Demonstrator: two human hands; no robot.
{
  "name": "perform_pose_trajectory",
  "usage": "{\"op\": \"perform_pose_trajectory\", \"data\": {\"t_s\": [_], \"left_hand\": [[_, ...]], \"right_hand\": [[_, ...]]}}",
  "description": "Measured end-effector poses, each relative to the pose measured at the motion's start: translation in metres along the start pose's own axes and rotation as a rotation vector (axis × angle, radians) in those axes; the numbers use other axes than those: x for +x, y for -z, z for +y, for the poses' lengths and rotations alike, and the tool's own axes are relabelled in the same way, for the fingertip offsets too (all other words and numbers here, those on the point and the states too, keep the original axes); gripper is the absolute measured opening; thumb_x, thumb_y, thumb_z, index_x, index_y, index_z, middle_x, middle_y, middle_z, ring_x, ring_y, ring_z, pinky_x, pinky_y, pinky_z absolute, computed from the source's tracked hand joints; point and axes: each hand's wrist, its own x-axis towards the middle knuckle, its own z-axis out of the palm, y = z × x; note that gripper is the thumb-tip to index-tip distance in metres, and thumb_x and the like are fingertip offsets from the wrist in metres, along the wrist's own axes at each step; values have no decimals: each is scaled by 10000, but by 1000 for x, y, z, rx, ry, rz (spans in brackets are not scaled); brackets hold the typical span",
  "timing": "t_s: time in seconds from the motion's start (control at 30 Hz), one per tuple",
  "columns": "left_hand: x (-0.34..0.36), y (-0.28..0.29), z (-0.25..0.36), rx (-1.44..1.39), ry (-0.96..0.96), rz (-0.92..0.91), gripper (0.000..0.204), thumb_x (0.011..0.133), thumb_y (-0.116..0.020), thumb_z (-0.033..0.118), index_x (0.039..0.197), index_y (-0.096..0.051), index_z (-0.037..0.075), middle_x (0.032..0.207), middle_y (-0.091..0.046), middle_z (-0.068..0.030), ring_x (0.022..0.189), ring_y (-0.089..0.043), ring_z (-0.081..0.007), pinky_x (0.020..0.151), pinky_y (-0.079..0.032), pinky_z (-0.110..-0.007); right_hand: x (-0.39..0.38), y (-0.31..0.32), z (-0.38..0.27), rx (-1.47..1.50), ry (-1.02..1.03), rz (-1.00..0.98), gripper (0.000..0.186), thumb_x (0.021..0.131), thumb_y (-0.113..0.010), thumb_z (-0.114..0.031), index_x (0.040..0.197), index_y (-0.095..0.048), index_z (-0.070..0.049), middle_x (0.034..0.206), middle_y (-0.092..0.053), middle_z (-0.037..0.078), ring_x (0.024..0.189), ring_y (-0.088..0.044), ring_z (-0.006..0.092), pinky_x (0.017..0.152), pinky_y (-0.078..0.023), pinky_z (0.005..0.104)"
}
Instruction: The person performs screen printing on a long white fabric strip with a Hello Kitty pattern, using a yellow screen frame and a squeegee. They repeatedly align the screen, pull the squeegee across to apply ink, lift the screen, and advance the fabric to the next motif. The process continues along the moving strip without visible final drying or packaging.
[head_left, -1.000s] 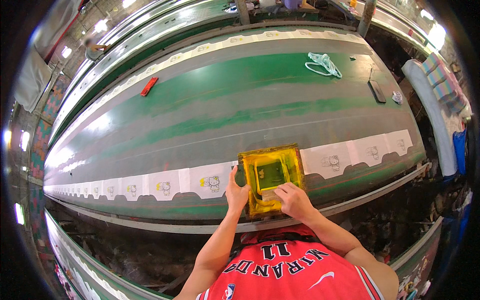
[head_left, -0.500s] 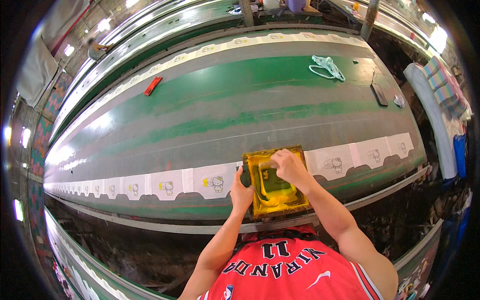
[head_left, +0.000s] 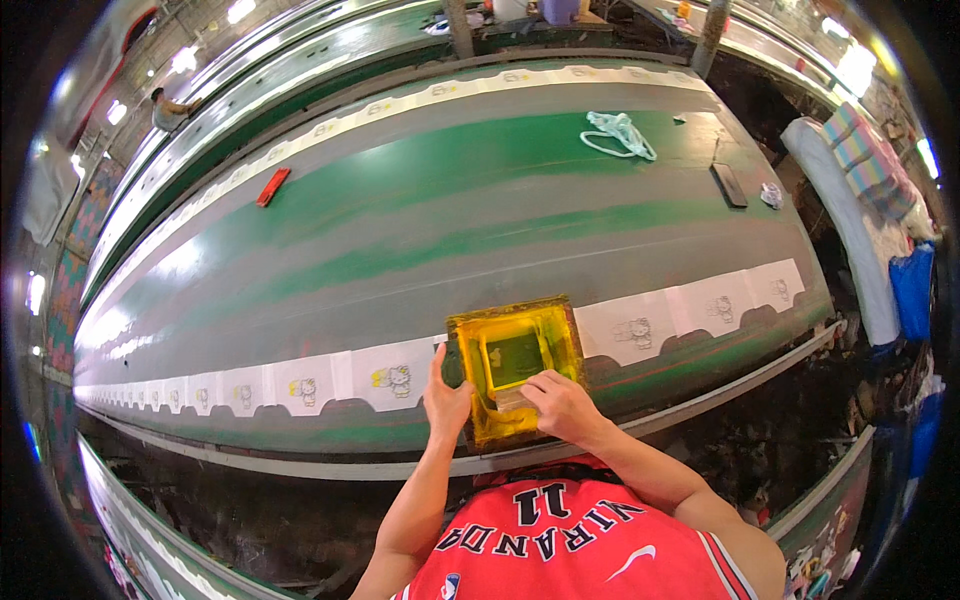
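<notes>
A screen-printing frame (head_left: 567, 345), smeared with yellow ink, lies on the row of white fabric pieces (head_left: 690, 312) along the table's near edge. My left hand (head_left: 447, 402) grips the dark left side of the frame, thumb toward its inside. Inside the frame, my right hand (head_left: 565, 405) pinches a small flat squeegee (head_left: 510, 399) at the near end of the mesh. Left of the frame, the nearest fabric pieces carry grey cartoon figures (head_left: 398, 380) with yellow patches. Those to its right show grey outlines without visible yellow.
The long green and grey table (head_left: 380, 240) runs far left. On it lie a red tool-like object (head_left: 273, 187), a pale green cloth strip (head_left: 622, 135) and a black phone (head_left: 729, 186). Fabric rolls (head_left: 845, 220) stand off the right end. Another person (head_left: 170, 108) is far left.
My right hand has moved from the far part of the frame toward me, with the squeegee now at the near end. My left hand keeps its hold. The whole view has shifted slightly.
</notes>
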Motion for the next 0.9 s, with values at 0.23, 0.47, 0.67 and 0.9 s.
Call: {"op": "perform_pose_trajectory", "data": {"t_s": [0.23, 0.47, 0.67, 0.9], "left_hand": [[-14, -92, 61, -94, -119, 60, 832, 784, -711, -3, 1577, -482, 95, 1430, -664, -211, 1028, -737, -297, 927, -551, -387], [-35, -178, 116, -137, 17, -23, 857, 777, -716, 28, 1592, -476, 137, 1248, -743, -205, 767, -696, -260, 783, -556, -399], [-42, -205, 113, -42, 21, -20, 873, 777, -718, 50, 1604, -455, 153, 990, -764, -208, 731, -700, -282, 764, -553, -411], [-42, -208, 116, -32, 72, -26, 851, 781, -721, 68, 1588, -469, 156, 864, -750, -196, 700, -695, -294, 764, -552, -426]], "right_hand": [[-43, 79, 63, -56, -16, 53, 286, 750, -683, -64, 1031, -690, -11, 1058, -685, 143, 1049, -653, 345, 926, -557, 418], [-96, 134, 128, -48, -44, 32, 289, 749, -683, -43, 1036, -697, -8, 1067, -693, 145, 1055, -659, 349, 932, -558, 426], [-119, 136, 153, -25, -56, 35, 280, 759, -675, -36, 1036, -698, -8, 1073, -696, 146, 1065, -659, 349, 935, -556, 427], [-121, 139, 155, -4, -49, 44, 258, 768, -666, -32, 1024, -693, -12, 1077, -695, 149, 1064, -658, 351, 935, -555, 430]]}}
